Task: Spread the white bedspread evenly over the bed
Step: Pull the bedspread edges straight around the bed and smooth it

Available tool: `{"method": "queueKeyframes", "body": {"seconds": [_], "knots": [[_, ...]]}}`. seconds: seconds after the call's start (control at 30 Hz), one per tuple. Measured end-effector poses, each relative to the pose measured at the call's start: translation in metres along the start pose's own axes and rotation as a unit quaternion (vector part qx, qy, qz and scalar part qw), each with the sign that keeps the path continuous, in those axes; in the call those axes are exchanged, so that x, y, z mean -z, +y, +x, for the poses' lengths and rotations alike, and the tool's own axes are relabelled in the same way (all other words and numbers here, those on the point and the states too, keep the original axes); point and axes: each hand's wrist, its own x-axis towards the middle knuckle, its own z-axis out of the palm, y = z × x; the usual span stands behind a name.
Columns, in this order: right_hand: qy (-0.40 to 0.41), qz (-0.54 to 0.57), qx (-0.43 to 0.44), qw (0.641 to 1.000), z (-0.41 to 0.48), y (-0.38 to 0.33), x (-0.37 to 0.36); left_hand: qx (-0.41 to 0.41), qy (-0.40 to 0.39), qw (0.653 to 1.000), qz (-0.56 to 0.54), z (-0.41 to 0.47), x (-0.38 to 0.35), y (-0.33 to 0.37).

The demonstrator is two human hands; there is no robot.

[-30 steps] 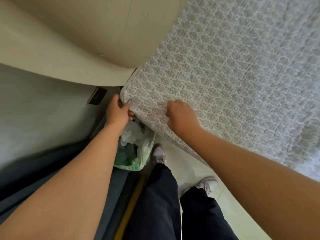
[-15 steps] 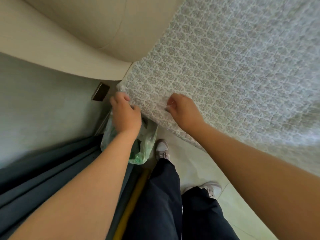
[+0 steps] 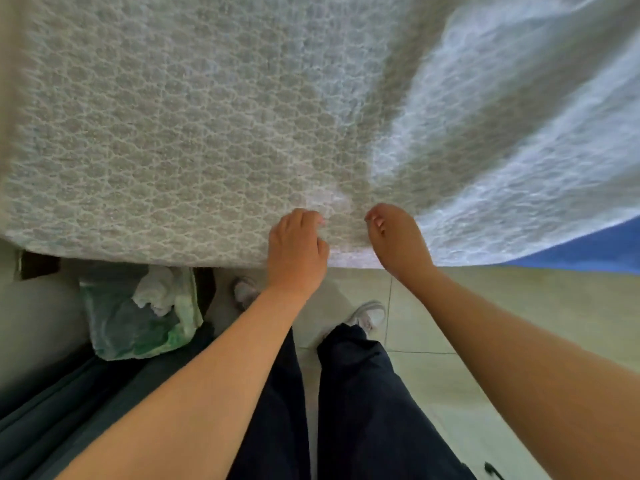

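Note:
The white bedspread (image 3: 194,133), quilted with a grey lattice pattern, fills the upper part of the view and hangs over the bed's near edge. Large folds billow on its right side. My left hand (image 3: 296,252) and my right hand (image 3: 398,239) are close together at the near edge, fingers curled into the fabric and gripping it. A strip of blue sheet (image 3: 595,254) shows under the bedspread at the far right. The picture is blurred by motion.
A small bin lined with a green plastic bag (image 3: 138,317) holding crumpled paper stands on the floor to the left. Dark curtain fabric (image 3: 52,410) hangs at the lower left. My legs and white shoes stand on the pale tiled floor (image 3: 502,306).
My view has swung from the bed's corner by the headboard to its side edge. Both hands have moved rightward along the edge and now sit close together. The bedspread billows at the right.

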Motion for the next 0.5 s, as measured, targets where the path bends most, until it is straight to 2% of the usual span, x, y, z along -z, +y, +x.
{"method": "queueKeyframes", "body": {"seconds": [0.2,0.4,0.5], "knots": [[0.082,0.065,-0.094,0.99,-0.019,0.116,0.065,-0.109,-0.066,0.991,0.047,0.017,-0.058,0.113],[0.112,0.188,-0.259,0.941,-0.014,0.219,0.112,-0.178,-0.084,0.976,0.095,0.033,-0.113,0.198],[0.137,0.191,-0.299,0.925,0.0,0.264,0.145,-0.206,-0.137,0.966,0.069,0.049,-0.143,0.235]]}}
